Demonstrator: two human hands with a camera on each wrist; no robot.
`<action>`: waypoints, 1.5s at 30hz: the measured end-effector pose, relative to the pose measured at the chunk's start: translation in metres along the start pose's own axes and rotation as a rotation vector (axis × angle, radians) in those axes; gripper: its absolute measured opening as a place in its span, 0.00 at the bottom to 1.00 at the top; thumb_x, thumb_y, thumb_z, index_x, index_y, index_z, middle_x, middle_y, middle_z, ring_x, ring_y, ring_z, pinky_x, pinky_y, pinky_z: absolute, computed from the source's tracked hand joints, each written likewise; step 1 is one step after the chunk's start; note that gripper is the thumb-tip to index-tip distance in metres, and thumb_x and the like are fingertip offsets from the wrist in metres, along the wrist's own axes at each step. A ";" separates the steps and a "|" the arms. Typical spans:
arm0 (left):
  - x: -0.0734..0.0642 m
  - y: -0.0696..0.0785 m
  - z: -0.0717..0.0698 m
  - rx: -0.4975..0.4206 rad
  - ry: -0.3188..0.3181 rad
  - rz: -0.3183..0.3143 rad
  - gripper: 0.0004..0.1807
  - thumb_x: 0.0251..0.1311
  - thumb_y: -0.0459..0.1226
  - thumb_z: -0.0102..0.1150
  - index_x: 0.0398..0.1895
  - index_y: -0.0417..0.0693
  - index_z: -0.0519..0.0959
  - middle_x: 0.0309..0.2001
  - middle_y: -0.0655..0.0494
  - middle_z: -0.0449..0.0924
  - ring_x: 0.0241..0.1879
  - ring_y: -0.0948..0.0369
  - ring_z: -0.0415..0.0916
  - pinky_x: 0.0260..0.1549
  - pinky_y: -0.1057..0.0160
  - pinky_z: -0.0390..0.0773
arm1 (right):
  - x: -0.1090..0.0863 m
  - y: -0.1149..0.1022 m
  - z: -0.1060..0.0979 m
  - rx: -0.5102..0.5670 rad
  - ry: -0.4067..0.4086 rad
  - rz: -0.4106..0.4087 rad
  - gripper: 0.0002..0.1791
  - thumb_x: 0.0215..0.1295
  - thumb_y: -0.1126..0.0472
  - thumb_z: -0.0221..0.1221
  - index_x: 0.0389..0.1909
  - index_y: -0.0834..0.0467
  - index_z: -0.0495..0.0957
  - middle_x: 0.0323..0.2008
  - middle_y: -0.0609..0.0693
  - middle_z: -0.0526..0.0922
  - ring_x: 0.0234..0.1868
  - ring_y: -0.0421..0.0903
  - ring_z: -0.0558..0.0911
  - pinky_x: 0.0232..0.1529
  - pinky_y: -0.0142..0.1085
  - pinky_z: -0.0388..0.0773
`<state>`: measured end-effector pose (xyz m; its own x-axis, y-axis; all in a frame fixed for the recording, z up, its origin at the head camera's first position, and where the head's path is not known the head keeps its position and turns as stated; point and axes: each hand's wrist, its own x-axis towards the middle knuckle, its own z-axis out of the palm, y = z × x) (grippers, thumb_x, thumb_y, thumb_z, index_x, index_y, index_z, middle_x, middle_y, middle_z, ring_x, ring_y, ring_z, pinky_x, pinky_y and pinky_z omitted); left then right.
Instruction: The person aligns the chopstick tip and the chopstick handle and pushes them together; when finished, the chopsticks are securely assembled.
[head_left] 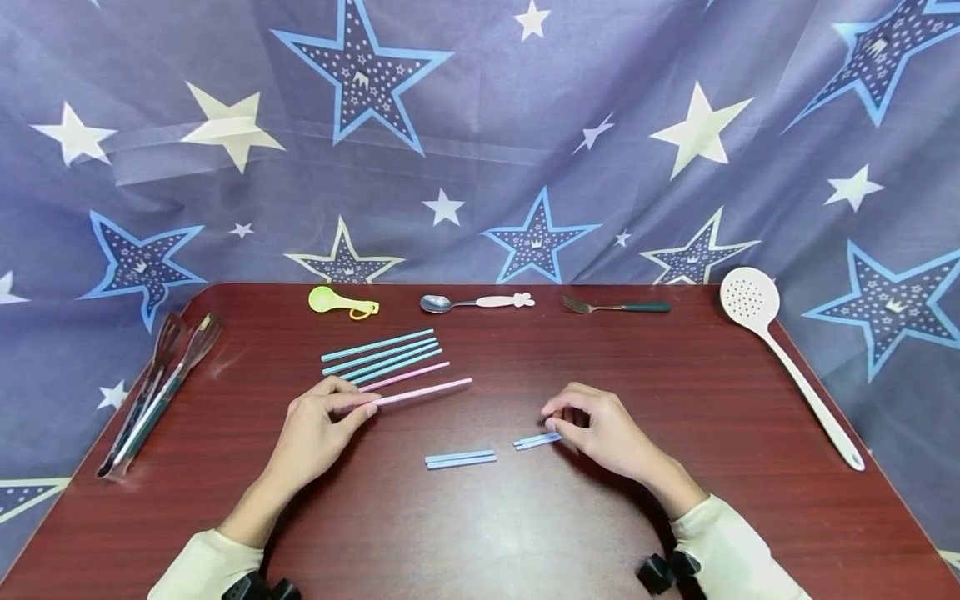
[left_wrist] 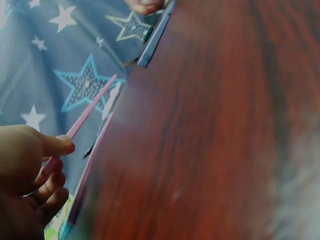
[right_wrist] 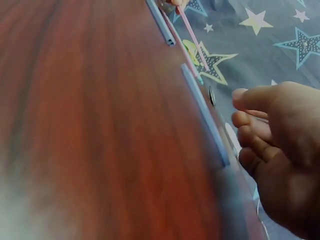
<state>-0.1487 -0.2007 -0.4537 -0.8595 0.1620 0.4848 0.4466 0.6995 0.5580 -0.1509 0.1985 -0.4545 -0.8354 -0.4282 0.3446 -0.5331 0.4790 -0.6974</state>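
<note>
My left hand (head_left: 318, 425) pinches a pink straw (head_left: 429, 391) near its left end, between thumb and fingers. In the left wrist view that straw (left_wrist: 90, 111) is raised off the table and tilted. A second pink straw (head_left: 405, 376) lies just beyond it, beside several long turquoise straws (head_left: 382, 357). My right hand (head_left: 603, 429) hovers by the right end of some short blue straws (head_left: 531, 442), thumb and fingers apart. The right wrist view shows this hand (right_wrist: 285, 135) loosely curled and holding nothing. Two more short blue straws (head_left: 461, 459) lie side by side between the hands.
Along the back edge lie a green measuring spoon (head_left: 337, 300), a spoon (head_left: 480, 302) with a white handle and a fork (head_left: 618, 307). A white skimmer (head_left: 795, 367) lies at the right edge. Bagged utensils (head_left: 161, 392) lie at the left. A star-patterned cloth (head_left: 480, 150) hangs behind.
</note>
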 end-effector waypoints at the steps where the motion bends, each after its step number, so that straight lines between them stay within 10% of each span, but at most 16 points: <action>1: 0.000 -0.002 0.000 0.010 0.003 -0.012 0.08 0.54 0.31 0.76 0.36 0.53 0.93 0.32 0.62 0.82 0.32 0.63 0.78 0.31 0.74 0.69 | -0.002 0.002 -0.001 -0.015 -0.014 -0.008 0.08 0.60 0.69 0.71 0.37 0.54 0.87 0.32 0.41 0.84 0.30 0.35 0.79 0.31 0.31 0.78; 15: -0.001 -0.024 0.001 0.165 -0.025 0.001 0.06 0.54 0.34 0.77 0.36 0.51 0.92 0.33 0.59 0.84 0.36 0.60 0.76 0.34 0.60 0.74 | -0.010 0.011 0.001 -0.106 -0.074 -0.077 0.08 0.60 0.66 0.73 0.37 0.50 0.88 0.35 0.41 0.84 0.41 0.38 0.79 0.41 0.32 0.76; 28: 0.001 -0.028 -0.001 0.174 0.004 0.038 0.07 0.52 0.32 0.78 0.34 0.50 0.91 0.32 0.58 0.85 0.33 0.61 0.74 0.33 0.68 0.69 | -0.010 0.012 0.004 -0.105 -0.065 -0.081 0.08 0.60 0.66 0.72 0.37 0.50 0.88 0.35 0.40 0.84 0.40 0.38 0.79 0.41 0.32 0.76; 38: 0.002 0.010 0.006 0.055 -0.014 0.048 0.08 0.52 0.34 0.78 0.36 0.51 0.91 0.35 0.61 0.86 0.38 0.62 0.81 0.39 0.71 0.73 | -0.010 0.014 0.004 -0.105 -0.057 -0.110 0.08 0.60 0.66 0.72 0.37 0.51 0.88 0.35 0.41 0.85 0.39 0.38 0.79 0.41 0.32 0.76; 45: -0.009 0.047 0.035 -0.074 -0.240 0.041 0.08 0.56 0.38 0.76 0.40 0.55 0.91 0.37 0.67 0.83 0.38 0.67 0.77 0.37 0.66 0.76 | -0.010 0.016 0.005 -0.081 -0.056 -0.125 0.09 0.59 0.68 0.72 0.37 0.52 0.89 0.34 0.42 0.85 0.39 0.39 0.79 0.40 0.31 0.75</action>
<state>-0.1291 -0.1453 -0.4554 -0.8710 0.3555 0.3392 0.4913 0.6379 0.5930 -0.1506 0.2062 -0.4719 -0.7544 -0.5293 0.3882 -0.6433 0.4788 -0.5974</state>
